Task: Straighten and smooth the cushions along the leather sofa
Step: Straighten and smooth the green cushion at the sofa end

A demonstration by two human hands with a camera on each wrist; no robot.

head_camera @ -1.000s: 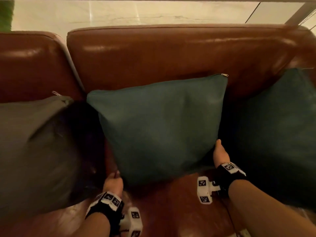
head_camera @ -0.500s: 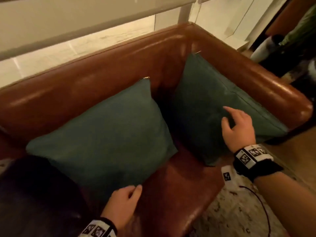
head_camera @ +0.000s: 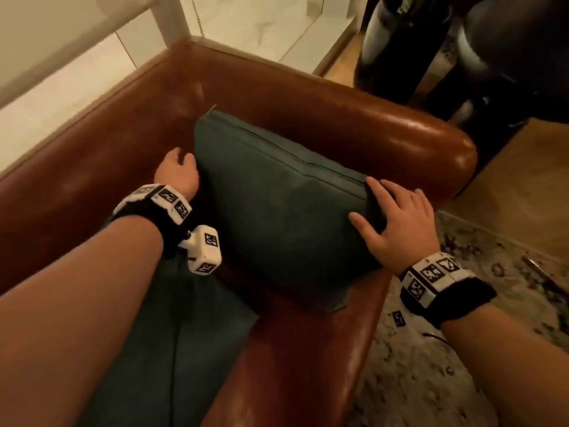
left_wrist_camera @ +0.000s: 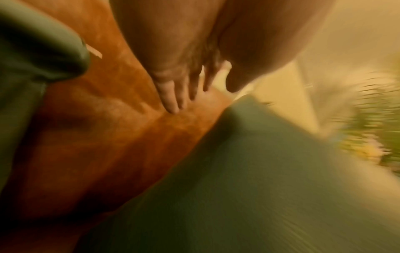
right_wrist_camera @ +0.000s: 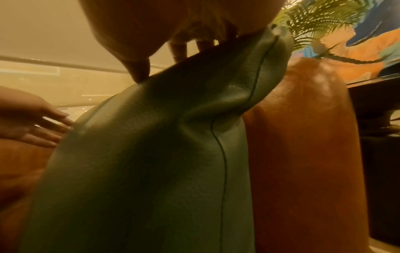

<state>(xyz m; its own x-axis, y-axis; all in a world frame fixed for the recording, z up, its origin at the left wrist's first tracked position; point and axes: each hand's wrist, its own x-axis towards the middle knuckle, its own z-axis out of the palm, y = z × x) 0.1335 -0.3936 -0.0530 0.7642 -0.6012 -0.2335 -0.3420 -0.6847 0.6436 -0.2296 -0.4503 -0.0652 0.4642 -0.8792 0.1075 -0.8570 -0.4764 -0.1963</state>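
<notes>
Green cushion (head_camera: 277, 204) sits in the far right corner of the sofa (head_camera: 400, 134). Right hand (head_camera: 397, 223) clamps its near edge, fingers spread, thumb on the face; left hand (head_camera: 178, 174) is at the far edge, fingers straight and loose. Risk: the one-sided grip twists it and creases the cover.

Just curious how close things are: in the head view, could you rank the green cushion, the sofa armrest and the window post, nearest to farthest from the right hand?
1. Green cushion: gripped by the right hand, touching.
2. Sofa armrest: just behind it.
3. Window post: beyond the sofa's far corner.
</notes>
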